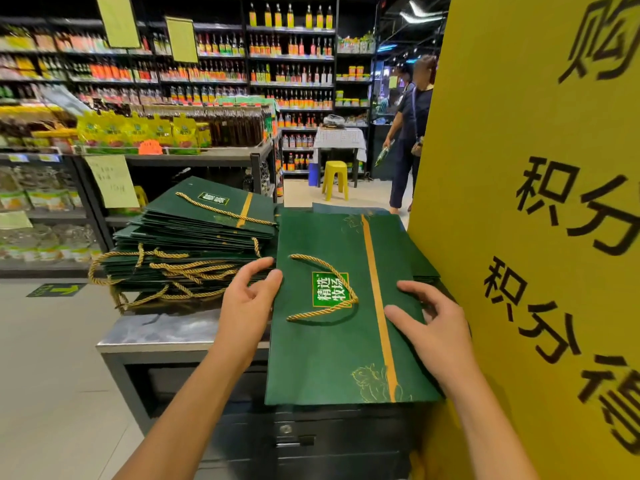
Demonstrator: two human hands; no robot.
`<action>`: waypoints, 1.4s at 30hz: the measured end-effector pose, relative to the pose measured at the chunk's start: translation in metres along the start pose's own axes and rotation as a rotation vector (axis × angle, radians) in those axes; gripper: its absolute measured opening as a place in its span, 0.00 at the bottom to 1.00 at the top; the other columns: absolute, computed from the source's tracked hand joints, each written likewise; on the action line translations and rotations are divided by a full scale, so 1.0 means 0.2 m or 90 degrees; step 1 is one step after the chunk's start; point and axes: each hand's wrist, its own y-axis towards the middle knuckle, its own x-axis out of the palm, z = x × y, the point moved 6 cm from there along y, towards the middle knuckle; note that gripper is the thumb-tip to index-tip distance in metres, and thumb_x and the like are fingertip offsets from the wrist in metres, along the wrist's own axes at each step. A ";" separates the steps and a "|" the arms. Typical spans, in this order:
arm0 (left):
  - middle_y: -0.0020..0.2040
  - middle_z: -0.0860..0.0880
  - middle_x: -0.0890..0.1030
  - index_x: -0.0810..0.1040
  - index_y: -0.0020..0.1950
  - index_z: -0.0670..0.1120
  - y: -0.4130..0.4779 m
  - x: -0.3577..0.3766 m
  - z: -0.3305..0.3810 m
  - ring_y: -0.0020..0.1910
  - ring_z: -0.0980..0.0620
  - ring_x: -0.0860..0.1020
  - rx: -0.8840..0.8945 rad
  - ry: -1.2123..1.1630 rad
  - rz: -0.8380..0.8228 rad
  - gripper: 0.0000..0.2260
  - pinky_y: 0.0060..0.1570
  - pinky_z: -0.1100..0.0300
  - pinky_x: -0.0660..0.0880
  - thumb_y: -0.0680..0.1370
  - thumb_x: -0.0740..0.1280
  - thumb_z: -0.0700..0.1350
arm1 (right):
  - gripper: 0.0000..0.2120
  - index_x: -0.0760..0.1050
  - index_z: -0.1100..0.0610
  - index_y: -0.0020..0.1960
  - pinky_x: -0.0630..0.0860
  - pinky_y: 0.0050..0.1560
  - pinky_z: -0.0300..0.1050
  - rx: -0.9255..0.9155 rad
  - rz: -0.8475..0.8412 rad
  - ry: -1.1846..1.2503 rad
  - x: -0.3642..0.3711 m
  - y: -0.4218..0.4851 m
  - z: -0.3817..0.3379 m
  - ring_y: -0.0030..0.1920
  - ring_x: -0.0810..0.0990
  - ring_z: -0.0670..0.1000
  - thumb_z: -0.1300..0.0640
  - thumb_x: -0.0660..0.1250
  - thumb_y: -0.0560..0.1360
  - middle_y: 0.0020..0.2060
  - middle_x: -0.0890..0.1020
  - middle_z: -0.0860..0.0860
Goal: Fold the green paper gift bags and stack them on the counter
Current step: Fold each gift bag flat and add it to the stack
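I see a flat green paper bag (332, 341) lying face up right in front of me, on top of more green bags whose edges (424, 268) show at its far end and right side. Its near end reaches out past the steel tabletop (166, 330). The white-bordered label (330, 289) on it reads 精选牧场, and a gold stripe (379, 306) runs the length of the bag beside it. A gold rope handle (320, 261) lies looped across the label.

My left hand (247, 306) sits at the bag's left edge with the fingers loosely bent. The thumb tip touches that edge, and I cannot see a real grip. My right hand (433, 327) lies spread wide on the bag's right part, with fingers straight and the thumb on the gold stripe.

To the left, on the same tabletop, stands a tall, fanned pile of flat bags (194, 244) with their rope handles spilling over the near side. The top one carries the same kind of label, too small for me to read.

A big yellow board (536, 202) fills my right side; I can read 积分 on it twice in black. Behind are shelves of bottles (291, 64), a handwritten paper note (112, 181) I cannot read, a yellow stool (335, 180) and a person (410, 133) standing in the aisle.
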 end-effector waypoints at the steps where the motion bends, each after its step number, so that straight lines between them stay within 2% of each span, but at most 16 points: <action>1: 0.48 0.45 0.87 0.75 0.64 0.51 -0.02 0.00 0.01 0.47 0.49 0.86 0.009 -0.021 0.001 0.11 0.45 0.52 0.83 0.82 0.67 0.43 | 0.20 0.81 0.47 0.60 0.79 0.65 0.50 0.012 0.003 0.025 0.00 0.00 -0.01 0.57 0.81 0.38 0.60 0.79 0.71 0.58 0.82 0.41; 5: 0.49 0.48 0.86 0.79 0.60 0.48 -0.04 0.01 0.05 0.49 0.47 0.84 0.071 0.059 -0.051 0.12 0.44 0.61 0.81 0.81 0.67 0.35 | 0.20 0.81 0.44 0.59 0.82 0.59 0.51 0.028 0.015 0.049 -0.03 0.04 -0.02 0.54 0.83 0.39 0.58 0.79 0.71 0.56 0.82 0.38; 9: 0.50 0.51 0.87 0.79 0.65 0.51 0.01 0.06 0.13 0.48 0.55 0.85 0.062 0.117 -0.118 0.18 0.44 0.67 0.79 0.81 0.64 0.32 | 0.18 0.80 0.47 0.59 0.77 0.67 0.53 0.011 0.029 0.020 -0.03 0.13 -0.10 0.55 0.81 0.40 0.57 0.79 0.71 0.54 0.81 0.38; 11: 0.52 0.50 0.86 0.78 0.67 0.52 0.08 0.11 0.19 0.43 0.60 0.84 0.041 0.116 -0.146 0.20 0.40 0.69 0.77 0.82 0.62 0.32 | 0.18 0.79 0.48 0.60 0.74 0.68 0.51 -0.002 0.036 -0.030 -0.03 0.22 -0.16 0.55 0.78 0.39 0.56 0.78 0.72 0.53 0.78 0.35; 13: 0.50 0.49 0.84 0.77 0.68 0.53 0.18 0.15 0.24 0.33 0.63 0.80 0.032 0.146 -0.149 0.21 0.34 0.70 0.75 0.82 0.60 0.31 | 0.19 0.78 0.48 0.61 0.77 0.65 0.54 -0.017 0.037 -0.090 -0.04 0.32 -0.21 0.58 0.78 0.44 0.53 0.77 0.73 0.53 0.75 0.33; 15: 0.49 0.51 0.83 0.76 0.70 0.53 0.31 0.21 0.28 0.29 0.62 0.78 0.037 0.200 -0.140 0.22 0.31 0.68 0.74 0.82 0.59 0.31 | 0.19 0.77 0.50 0.64 0.77 0.64 0.54 -0.026 0.024 -0.171 -0.04 0.45 -0.25 0.61 0.76 0.46 0.52 0.75 0.74 0.56 0.76 0.37; 17: 0.53 0.50 0.84 0.73 0.73 0.53 0.43 0.30 0.30 0.29 0.62 0.78 0.042 0.262 -0.150 0.22 0.29 0.68 0.73 0.83 0.58 0.33 | 0.22 0.75 0.54 0.69 0.73 0.67 0.51 -0.029 0.004 -0.276 -0.02 0.59 -0.28 0.65 0.75 0.50 0.53 0.73 0.77 0.65 0.78 0.47; 18: 0.57 0.48 0.83 0.72 0.75 0.51 0.48 0.34 0.31 0.33 0.61 0.79 0.048 0.292 -0.162 0.22 0.31 0.69 0.75 0.84 0.58 0.34 | 0.23 0.73 0.56 0.71 0.72 0.68 0.51 -0.027 -0.009 -0.321 0.00 0.65 -0.28 0.68 0.75 0.53 0.53 0.71 0.78 0.69 0.76 0.51; 20: 0.62 0.49 0.80 0.69 0.77 0.48 0.57 0.41 0.29 0.44 0.56 0.81 0.063 0.340 -0.184 0.21 0.43 0.65 0.80 0.84 0.59 0.36 | 0.25 0.70 0.59 0.74 0.72 0.67 0.51 -0.013 -0.031 -0.385 0.03 0.76 -0.26 0.68 0.76 0.56 0.54 0.68 0.79 0.71 0.75 0.54; 22: 0.63 0.49 0.79 0.69 0.77 0.48 0.65 0.44 0.26 0.53 0.49 0.82 0.082 0.418 -0.187 0.21 0.57 0.53 0.80 0.84 0.61 0.39 | 0.25 0.70 0.60 0.74 0.74 0.63 0.51 -0.006 -0.043 -0.423 0.06 0.84 -0.21 0.64 0.78 0.57 0.54 0.67 0.80 0.69 0.77 0.56; 24: 0.67 0.46 0.78 0.70 0.77 0.47 0.69 0.46 0.21 0.60 0.43 0.80 0.089 0.487 -0.168 0.20 0.64 0.46 0.76 0.84 0.63 0.41 | 0.23 0.73 0.61 0.71 0.77 0.62 0.53 -0.007 -0.046 -0.447 0.09 0.88 -0.16 0.61 0.79 0.58 0.53 0.68 0.79 0.65 0.79 0.58; 29: 0.71 0.42 0.76 0.70 0.77 0.44 0.68 0.49 0.13 0.65 0.42 0.77 0.105 0.573 -0.146 0.19 0.65 0.52 0.71 0.85 0.61 0.43 | 0.20 0.75 0.59 0.68 0.77 0.61 0.54 -0.022 -0.045 -0.477 0.13 0.89 -0.05 0.62 0.78 0.57 0.52 0.66 0.80 0.63 0.79 0.57; 32: 0.73 0.42 0.74 0.69 0.77 0.43 0.68 0.51 0.11 0.70 0.42 0.73 0.128 0.622 -0.149 0.19 0.69 0.51 0.68 0.85 0.60 0.44 | 0.19 0.75 0.58 0.69 0.76 0.63 0.54 -0.045 -0.046 -0.479 0.15 0.89 -0.02 0.63 0.77 0.56 0.53 0.66 0.80 0.65 0.78 0.56; 36: 0.81 0.39 0.57 0.62 0.81 0.48 0.74 0.58 0.15 0.81 0.40 0.55 0.163 0.633 -0.189 0.23 0.78 0.47 0.55 0.86 0.57 0.50 | 0.22 0.72 0.58 0.72 0.72 0.67 0.54 -0.103 -0.055 -0.476 0.20 0.94 -0.06 0.69 0.73 0.57 0.49 0.64 0.81 0.68 0.76 0.56; 38: 0.83 0.41 0.52 0.59 0.82 0.50 0.79 0.63 0.16 0.82 0.39 0.50 0.190 0.672 -0.206 0.23 0.80 0.44 0.51 0.86 0.55 0.51 | 0.27 0.68 0.56 0.77 0.67 0.72 0.55 -0.113 -0.101 -0.522 0.25 0.99 -0.05 0.74 0.67 0.58 0.43 0.59 0.83 0.74 0.71 0.57; 42: 0.84 0.44 0.47 0.53 0.83 0.54 0.91 0.72 0.06 0.82 0.39 0.43 0.188 0.838 -0.255 0.24 0.79 0.39 0.47 0.86 0.50 0.52 | 0.32 0.50 0.45 0.83 0.52 0.80 0.59 -0.043 -0.239 -0.616 0.34 1.06 0.09 0.82 0.49 0.58 0.33 0.46 0.83 0.82 0.52 0.57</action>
